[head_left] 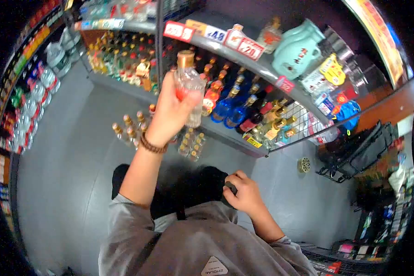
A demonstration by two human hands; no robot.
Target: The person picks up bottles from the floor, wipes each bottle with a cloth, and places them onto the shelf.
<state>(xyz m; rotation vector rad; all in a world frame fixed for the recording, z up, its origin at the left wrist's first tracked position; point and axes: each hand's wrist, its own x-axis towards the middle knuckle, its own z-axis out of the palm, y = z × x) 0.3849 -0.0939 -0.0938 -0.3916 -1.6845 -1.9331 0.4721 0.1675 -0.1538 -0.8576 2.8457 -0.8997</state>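
My left hand (172, 106) is wrapped round a clear glass bottle (193, 87) with a gold cap, held nearly upright in front of the shelf. A brown bead bracelet (152, 144) circles that wrist. Down by my right thigh, my right hand (247, 195) is closed on a small dark object (230, 189), whose kind I cannot make out. Below the raised bottle, gold-capped bottles (129, 129) stand on the floor. A pack of small gold-capped bottles (192, 143) sits to their right, partly behind my left forearm.
The lower shelf holds blue bottles (234, 112) and other bottles with gold or red tops. Above, a turquoise jug (296, 48) stands behind price tags (216, 34). Water bottles (48, 78) line the left side. A folded black cart (354, 152) and a round floor drain (303, 164) are at right.
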